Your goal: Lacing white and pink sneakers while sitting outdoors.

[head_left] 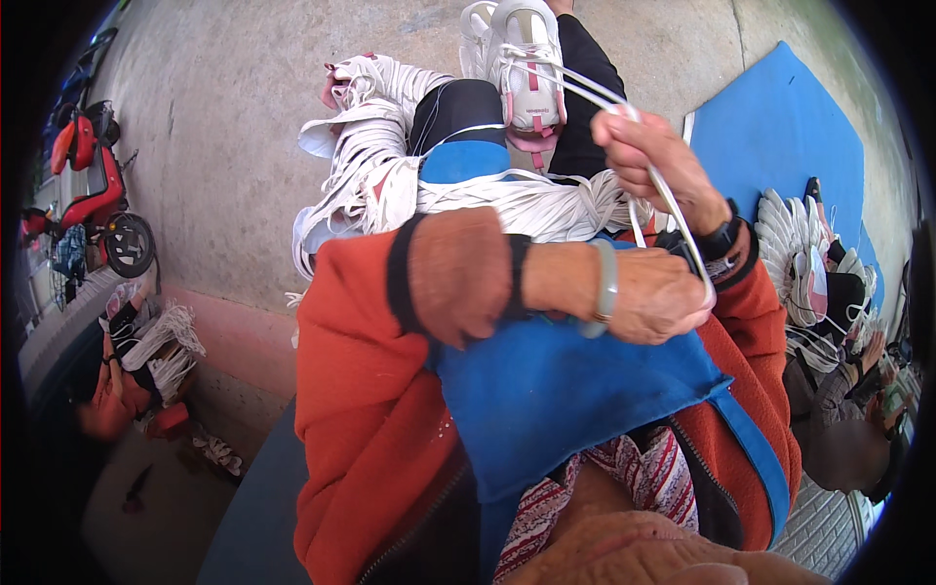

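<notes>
A white and pink sneaker lies at the top middle, its upper strung with white lace. Two strands of that shoelace stretch from it to my right hand, whose fingers are closed round them. From there the lace runs down in a long loop to my left hand, which has crossed to the right over the blue apron and is closed on the loop's end. A pale bangle circles my left wrist; a dark watch is on the right. Part of another shoe shows beside the sneaker.
A thick bundle of white laces lies across my lap, with more laced shoes piled left. A blue mat covers floor at right, near a person among shoes. Another person sits lower left; a red scooter stands above.
</notes>
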`<state>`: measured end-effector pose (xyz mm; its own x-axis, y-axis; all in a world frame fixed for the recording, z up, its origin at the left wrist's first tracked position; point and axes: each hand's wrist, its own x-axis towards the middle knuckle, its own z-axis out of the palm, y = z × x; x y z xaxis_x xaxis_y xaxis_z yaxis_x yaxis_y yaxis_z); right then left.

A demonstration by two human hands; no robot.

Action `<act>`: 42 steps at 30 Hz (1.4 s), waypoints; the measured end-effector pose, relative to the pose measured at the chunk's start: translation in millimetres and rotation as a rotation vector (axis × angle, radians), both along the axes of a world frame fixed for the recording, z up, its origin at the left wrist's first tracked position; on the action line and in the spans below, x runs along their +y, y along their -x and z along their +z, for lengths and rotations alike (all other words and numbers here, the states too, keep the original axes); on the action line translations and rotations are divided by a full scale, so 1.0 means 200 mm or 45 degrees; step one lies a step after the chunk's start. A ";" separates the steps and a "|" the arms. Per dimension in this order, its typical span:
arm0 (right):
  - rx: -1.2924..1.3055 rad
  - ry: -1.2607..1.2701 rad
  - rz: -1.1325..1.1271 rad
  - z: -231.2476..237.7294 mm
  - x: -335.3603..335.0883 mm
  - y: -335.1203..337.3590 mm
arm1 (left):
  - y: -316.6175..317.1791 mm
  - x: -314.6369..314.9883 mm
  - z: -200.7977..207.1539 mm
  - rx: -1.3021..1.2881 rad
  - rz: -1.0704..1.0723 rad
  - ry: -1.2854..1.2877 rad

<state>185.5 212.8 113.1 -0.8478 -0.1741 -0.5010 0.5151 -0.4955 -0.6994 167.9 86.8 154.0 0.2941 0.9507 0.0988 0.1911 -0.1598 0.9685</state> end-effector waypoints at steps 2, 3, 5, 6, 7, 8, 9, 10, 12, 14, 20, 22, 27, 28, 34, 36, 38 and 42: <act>0.201 -0.315 0.193 0.10 0.14 -0.10 | 0.12 -0.09 -0.02 -0.098 -0.180 0.125; 0.171 -0.444 0.322 0.16 0.18 -0.15 | 0.19 -0.13 -0.09 -0.130 -0.113 0.117; 0.388 -0.575 0.545 0.13 0.13 -0.21 | 0.36 -0.18 -0.28 -0.510 0.256 0.567; 0.363 -0.628 0.898 0.12 0.10 -0.18 | 0.43 -0.19 -0.35 -0.851 0.588 1.025; 0.379 -0.584 0.962 0.14 0.00 -0.13 | 0.48 -0.17 -0.41 -1.173 0.659 1.021; 0.376 -0.579 0.953 0.14 -0.08 -0.09 | 0.51 -0.17 -0.46 -1.497 0.729 1.007; 0.546 -0.637 1.016 0.12 -0.14 -0.04 | 0.50 -0.15 -0.49 -1.495 0.723 1.015; 0.717 -0.695 1.078 0.10 -0.17 -0.01 | 0.48 -0.12 -0.51 -1.608 0.973 0.932; 0.758 -0.789 1.141 0.07 -0.20 0.01 | 0.49 -0.15 -0.62 -1.713 1.210 0.841; 0.795 -0.871 1.207 0.05 -0.18 0.00 | 0.55 -0.30 -0.75 -1.979 0.551 0.510; 0.016 -0.509 0.312 -0.13 -0.05 0.05 | 0.41 -0.31 -0.44 -0.490 0.760 0.711; -0.135 -0.282 0.131 -0.15 -0.15 0.11 | 0.28 -0.25 -0.53 -0.204 0.784 0.383; -0.194 -0.091 -0.112 -0.20 -0.10 0.10 | 0.47 -0.27 -0.41 -0.015 0.370 0.447; -0.232 -0.098 -0.101 -0.21 -0.09 0.11 | 0.53 -0.29 -0.50 0.159 0.727 0.361; -0.194 0.040 0.011 -0.20 -0.14 0.10 | 0.77 -0.18 -0.73 0.786 1.443 0.245; -0.178 -0.054 0.030 -0.20 -0.14 0.11 | 0.78 -0.17 -0.76 0.837 1.363 0.238; -0.180 -0.032 0.008 -0.19 -0.13 0.11 | 0.78 -0.16 -0.78 0.969 1.302 0.090; -0.160 -0.037 0.027 -0.22 -0.12 0.11 | 0.80 -0.13 -0.81 1.202 1.242 -0.019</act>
